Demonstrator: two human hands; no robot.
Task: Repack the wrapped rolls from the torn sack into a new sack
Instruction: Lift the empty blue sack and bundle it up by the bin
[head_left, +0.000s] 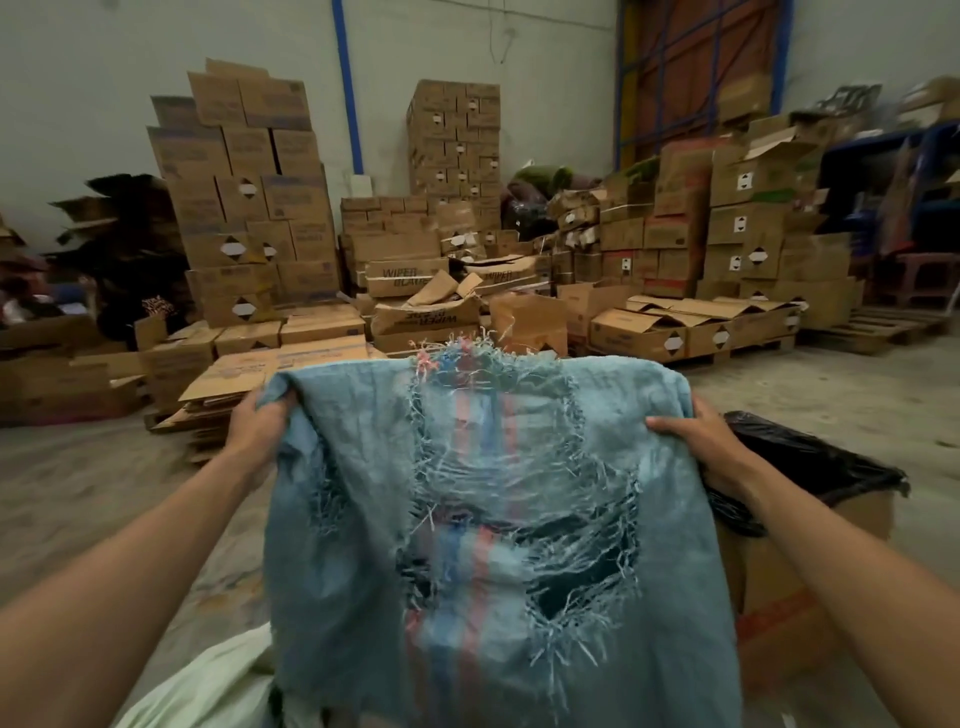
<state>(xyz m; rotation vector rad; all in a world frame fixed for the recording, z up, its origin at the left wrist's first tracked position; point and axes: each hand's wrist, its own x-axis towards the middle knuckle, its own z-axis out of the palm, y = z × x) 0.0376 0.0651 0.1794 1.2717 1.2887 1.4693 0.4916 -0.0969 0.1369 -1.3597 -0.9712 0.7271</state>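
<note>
Torn sack hangs between my hands, left hand bunching its top corner, right hand fingers curled over the other corner. Pale new sack lies below my left fingers. I'd lift high, shake steadily; rolls not visible.

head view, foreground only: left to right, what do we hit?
Left hand gripping the sack's upper left corner → torn sack, pale blue with frayed holes → right hand gripping its upper right edge → cardboard box lined with a black bag.
</note>
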